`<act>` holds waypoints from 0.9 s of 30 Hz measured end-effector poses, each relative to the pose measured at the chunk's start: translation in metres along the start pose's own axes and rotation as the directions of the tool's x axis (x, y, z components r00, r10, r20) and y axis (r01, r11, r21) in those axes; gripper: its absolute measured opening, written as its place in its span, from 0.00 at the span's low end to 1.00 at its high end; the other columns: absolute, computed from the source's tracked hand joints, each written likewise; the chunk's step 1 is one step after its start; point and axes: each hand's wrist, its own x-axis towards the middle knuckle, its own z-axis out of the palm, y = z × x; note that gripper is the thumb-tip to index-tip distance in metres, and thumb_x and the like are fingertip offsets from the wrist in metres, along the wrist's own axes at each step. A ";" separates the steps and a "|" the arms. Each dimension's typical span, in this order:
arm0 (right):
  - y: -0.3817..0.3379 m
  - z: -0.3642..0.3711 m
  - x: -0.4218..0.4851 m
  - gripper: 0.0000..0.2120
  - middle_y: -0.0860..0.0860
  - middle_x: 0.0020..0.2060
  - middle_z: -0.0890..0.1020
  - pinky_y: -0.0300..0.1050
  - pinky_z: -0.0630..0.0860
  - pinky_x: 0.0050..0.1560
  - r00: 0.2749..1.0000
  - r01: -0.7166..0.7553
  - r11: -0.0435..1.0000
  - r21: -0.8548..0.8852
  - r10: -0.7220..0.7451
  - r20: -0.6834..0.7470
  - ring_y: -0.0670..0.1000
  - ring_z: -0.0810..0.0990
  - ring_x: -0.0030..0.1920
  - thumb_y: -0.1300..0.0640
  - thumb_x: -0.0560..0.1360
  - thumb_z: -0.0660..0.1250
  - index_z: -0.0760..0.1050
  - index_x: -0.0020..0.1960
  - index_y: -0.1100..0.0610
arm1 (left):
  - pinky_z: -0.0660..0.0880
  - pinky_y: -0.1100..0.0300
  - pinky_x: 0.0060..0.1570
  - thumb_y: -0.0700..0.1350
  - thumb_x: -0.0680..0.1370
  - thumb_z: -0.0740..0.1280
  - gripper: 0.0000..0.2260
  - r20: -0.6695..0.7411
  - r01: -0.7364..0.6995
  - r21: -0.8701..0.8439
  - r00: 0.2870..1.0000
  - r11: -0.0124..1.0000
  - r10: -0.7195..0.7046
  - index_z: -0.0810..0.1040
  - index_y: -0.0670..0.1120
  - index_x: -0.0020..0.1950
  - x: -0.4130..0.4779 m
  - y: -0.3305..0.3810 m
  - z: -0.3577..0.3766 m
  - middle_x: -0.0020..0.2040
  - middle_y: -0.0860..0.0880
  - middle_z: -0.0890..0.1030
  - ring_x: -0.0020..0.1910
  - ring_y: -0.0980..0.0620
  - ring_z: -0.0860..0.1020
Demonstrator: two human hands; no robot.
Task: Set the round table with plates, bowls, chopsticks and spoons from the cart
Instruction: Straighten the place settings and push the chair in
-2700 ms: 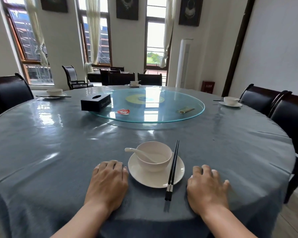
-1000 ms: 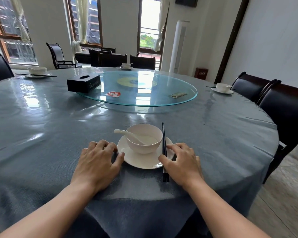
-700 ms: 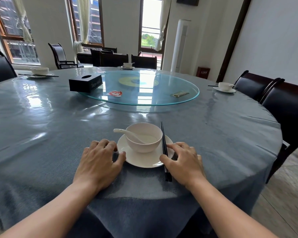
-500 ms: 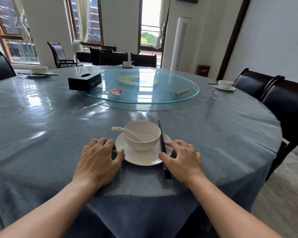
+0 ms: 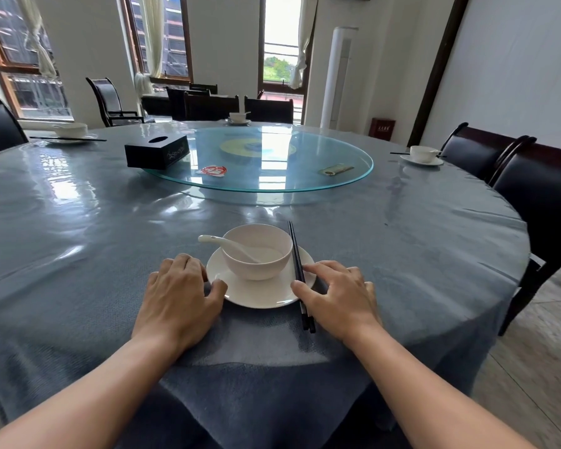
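A white plate (image 5: 259, 294) sits near the front edge of the round table (image 5: 78, 238). On it stands a white bowl (image 5: 256, 254) with a white spoon (image 5: 214, 239) leaning out to the left. Black chopsticks (image 5: 294, 251) lie across the plate's right rim and point away from me. My left hand (image 5: 178, 296) rests palm down on the cloth, its thumb against the plate's left rim. My right hand (image 5: 340, 296) is at the right rim, with thumb and index finger on either side of the chopsticks.
A glass turntable (image 5: 272, 186) fills the table's middle and carries a black tissue box (image 5: 157, 152). Other place settings stand at the far left (image 5: 70, 132), far side (image 5: 238, 118) and right (image 5: 423, 155). Dark chairs (image 5: 538, 196) line the right edge.
Both hands have moved in from the cloth to the plate's rims. The chopsticks have turned from leaning right to leaning slightly left. In the last second little has moved.
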 end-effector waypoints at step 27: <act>0.005 0.000 0.000 0.15 0.57 0.54 0.82 0.46 0.69 0.57 0.938 -0.153 0.962 0.228 0.214 -0.272 0.58 0.77 0.58 0.64 0.77 0.59 0.77 0.61 0.62 | 0.64 0.50 0.55 0.48 0.79 0.59 0.08 -0.040 0.087 -0.076 0.995 0.993 -0.091 0.72 0.45 0.51 -0.002 0.000 0.000 0.51 0.45 0.77 0.53 0.45 0.69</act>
